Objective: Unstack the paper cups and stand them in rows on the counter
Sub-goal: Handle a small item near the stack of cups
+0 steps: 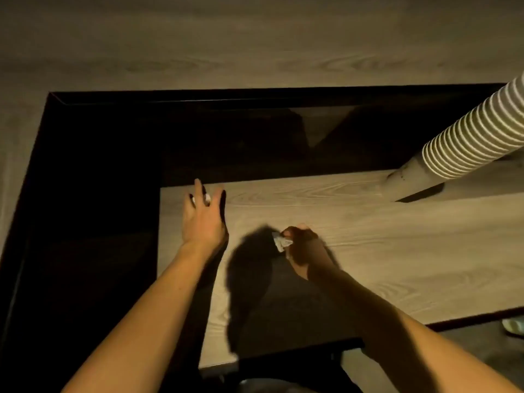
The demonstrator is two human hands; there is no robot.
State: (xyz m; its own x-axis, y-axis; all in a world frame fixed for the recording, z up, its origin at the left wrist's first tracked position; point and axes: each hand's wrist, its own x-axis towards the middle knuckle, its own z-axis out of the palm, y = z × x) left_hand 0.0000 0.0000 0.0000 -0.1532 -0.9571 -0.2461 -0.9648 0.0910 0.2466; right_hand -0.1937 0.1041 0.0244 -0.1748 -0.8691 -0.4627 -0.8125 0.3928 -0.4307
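A tall stack of white paper cups [470,131] stands at the far right of the wooden counter [368,239] and runs out of view at the top right. My left hand [202,217] hovers over the counter's far left corner with fingers spread and nothing in it. My right hand [302,248] is at the counter's middle, its fingers curled round a small crumpled white wad [280,242] that looks like paper or tissue. No single cup stands on the counter in view.
Beyond and left of the counter lies a deep dark recess [113,194] framed in black. The counter's near edge runs along the bottom right, with a pale object [514,326] on the floor past it. My arms cast heavy shadows on the wood.
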